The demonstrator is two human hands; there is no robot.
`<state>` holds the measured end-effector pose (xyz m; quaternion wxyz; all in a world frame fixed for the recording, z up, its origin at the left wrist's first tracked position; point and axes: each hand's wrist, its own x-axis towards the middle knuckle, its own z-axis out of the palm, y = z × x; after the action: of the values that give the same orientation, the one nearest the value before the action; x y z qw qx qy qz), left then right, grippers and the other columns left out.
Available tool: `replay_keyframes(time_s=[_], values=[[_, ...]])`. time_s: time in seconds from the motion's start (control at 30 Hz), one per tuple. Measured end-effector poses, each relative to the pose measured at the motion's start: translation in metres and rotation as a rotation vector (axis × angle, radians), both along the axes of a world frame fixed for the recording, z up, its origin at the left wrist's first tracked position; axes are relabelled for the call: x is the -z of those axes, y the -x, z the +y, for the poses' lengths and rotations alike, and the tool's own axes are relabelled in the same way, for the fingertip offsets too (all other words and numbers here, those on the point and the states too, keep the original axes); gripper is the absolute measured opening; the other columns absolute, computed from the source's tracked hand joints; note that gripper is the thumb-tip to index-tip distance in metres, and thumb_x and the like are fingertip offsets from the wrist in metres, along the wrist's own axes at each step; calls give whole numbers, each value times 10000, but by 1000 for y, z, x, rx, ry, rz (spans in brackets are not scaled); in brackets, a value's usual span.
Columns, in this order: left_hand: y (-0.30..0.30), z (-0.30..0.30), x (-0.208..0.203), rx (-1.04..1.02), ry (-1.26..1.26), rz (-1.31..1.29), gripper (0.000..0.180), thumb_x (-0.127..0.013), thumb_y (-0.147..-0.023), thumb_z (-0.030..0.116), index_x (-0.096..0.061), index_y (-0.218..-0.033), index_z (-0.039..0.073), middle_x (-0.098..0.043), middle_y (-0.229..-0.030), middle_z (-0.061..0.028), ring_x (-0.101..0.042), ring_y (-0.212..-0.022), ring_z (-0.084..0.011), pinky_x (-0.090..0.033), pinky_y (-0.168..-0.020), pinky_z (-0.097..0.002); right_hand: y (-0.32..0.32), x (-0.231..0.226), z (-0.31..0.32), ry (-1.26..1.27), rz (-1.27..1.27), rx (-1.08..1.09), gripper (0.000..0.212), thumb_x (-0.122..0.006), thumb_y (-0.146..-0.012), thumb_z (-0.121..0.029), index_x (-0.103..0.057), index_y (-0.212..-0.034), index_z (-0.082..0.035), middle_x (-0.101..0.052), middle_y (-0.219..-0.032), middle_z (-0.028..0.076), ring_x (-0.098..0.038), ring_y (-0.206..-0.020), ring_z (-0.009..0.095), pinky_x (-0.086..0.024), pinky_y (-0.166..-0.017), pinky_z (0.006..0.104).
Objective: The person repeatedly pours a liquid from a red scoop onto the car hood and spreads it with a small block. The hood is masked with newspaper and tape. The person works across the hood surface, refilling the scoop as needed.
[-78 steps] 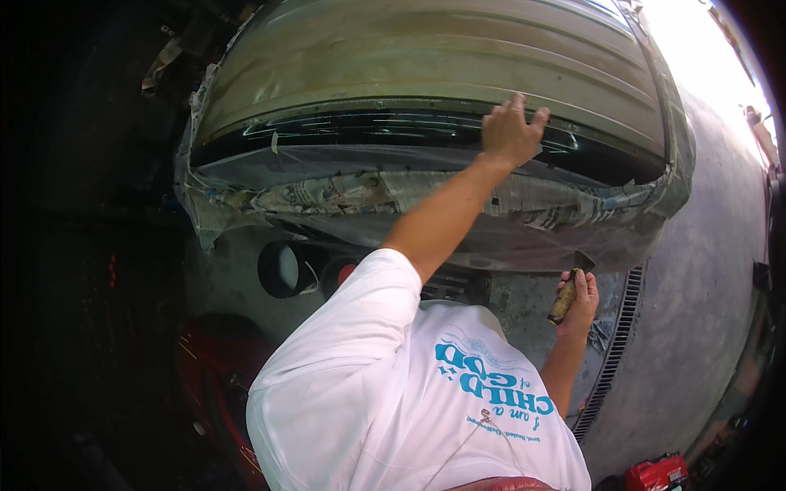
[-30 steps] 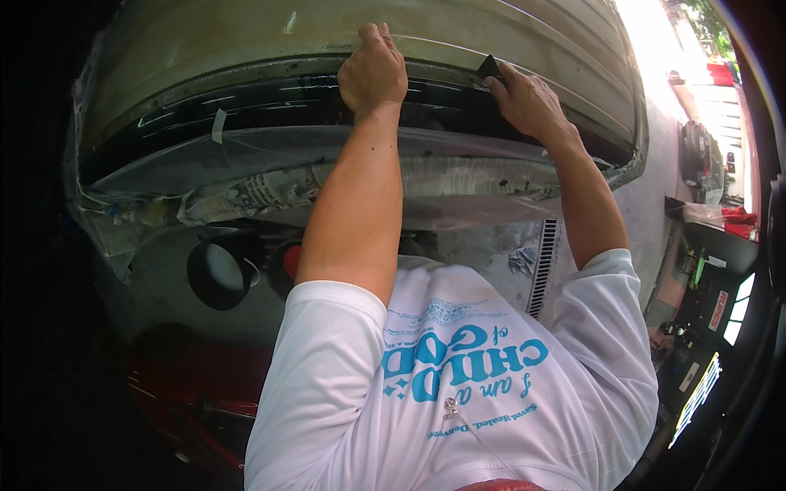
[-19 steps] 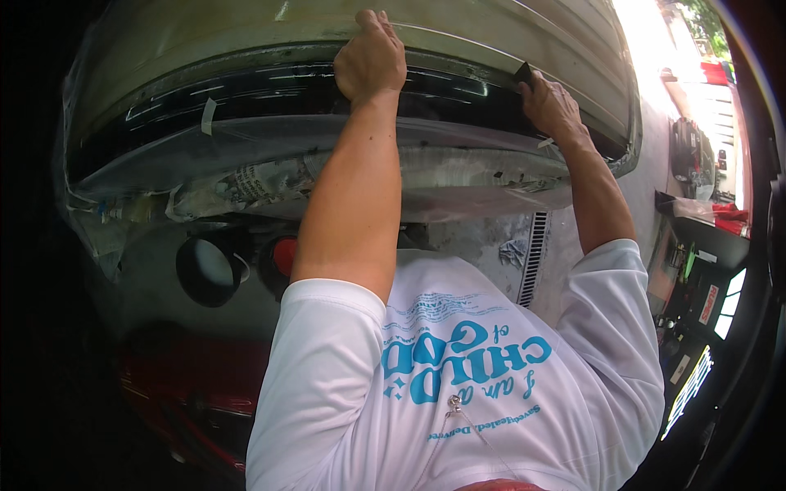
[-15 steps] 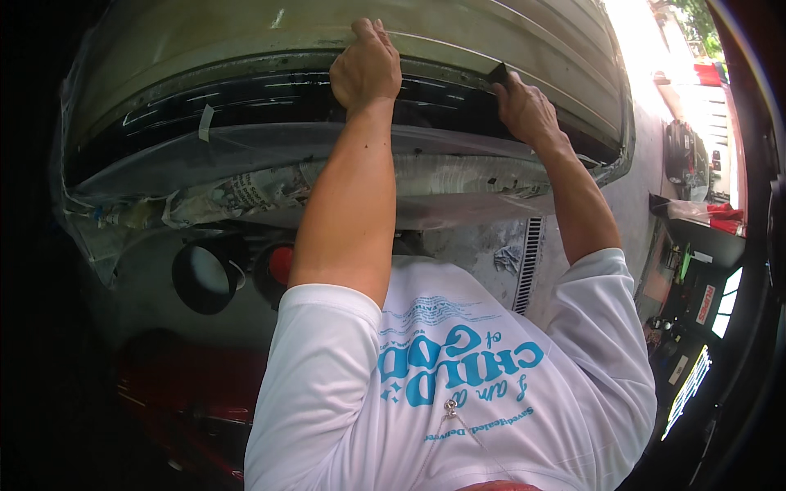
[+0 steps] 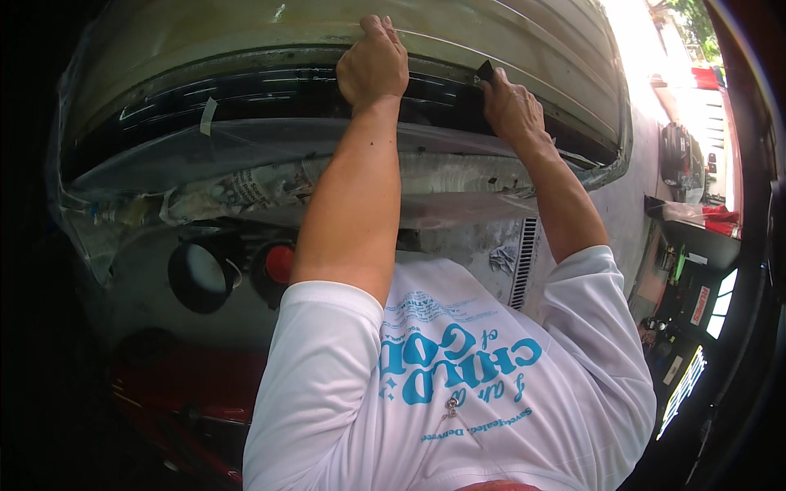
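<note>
In front of me lies a car roof (image 5: 270, 37), dull and greenish-beige, with raised ribs on its right part. Along its near edge runs a glossy black band (image 5: 246, 96), probably window glass. My left hand (image 5: 374, 65) is curled closed at that edge, its fingertips against the roof; what it holds, if anything, is hidden. Farther right, my right hand (image 5: 512, 105) grips a small, thin black piece (image 5: 485, 71) between thumb and fingers. A corner of that piece points up over the roof's edge.
Clear plastic film and newspaper (image 5: 246, 186) cover the car below the black band, with a tape strip (image 5: 208, 116) above. A dark bucket (image 5: 201, 274) and a red round thing (image 5: 279, 263) stand beneath. A floor grate (image 5: 524, 262) lies right; a red car (image 5: 180, 385) is lower left.
My right hand has slid a little left along the roof's edge with the black piece, closer to my left hand. My left hand stays at nearly the same spot, still closed.
</note>
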<state>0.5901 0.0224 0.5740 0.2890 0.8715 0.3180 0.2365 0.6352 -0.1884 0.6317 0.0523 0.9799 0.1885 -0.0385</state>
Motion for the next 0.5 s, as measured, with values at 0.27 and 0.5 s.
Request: replay_keyframes(time_s=[0.27,0.5], values=[[2,1,-5,32,39,61,373,-369,-1124,427,-528,-1176,93,-769,-831,-179,-751,-803,-428,-581,-723,-536,-5,13,-34,-81,-70,78,326,-521,-1069,-366,-572,-1239,-92,-743,-957,285,-715,-960,502,-568,-829,596],[3,2,-2,9,-2,40,351,-371,-1127,402,-525,-1146,87,-759,-807,-190,-748,-778,-420,-583,-713,-525,0,10,-17,-67,-42,57,327,-526,-1066,-369,-586,-1236,-96,-742,-978,289,-717,-988,481,-566,-849,589]])
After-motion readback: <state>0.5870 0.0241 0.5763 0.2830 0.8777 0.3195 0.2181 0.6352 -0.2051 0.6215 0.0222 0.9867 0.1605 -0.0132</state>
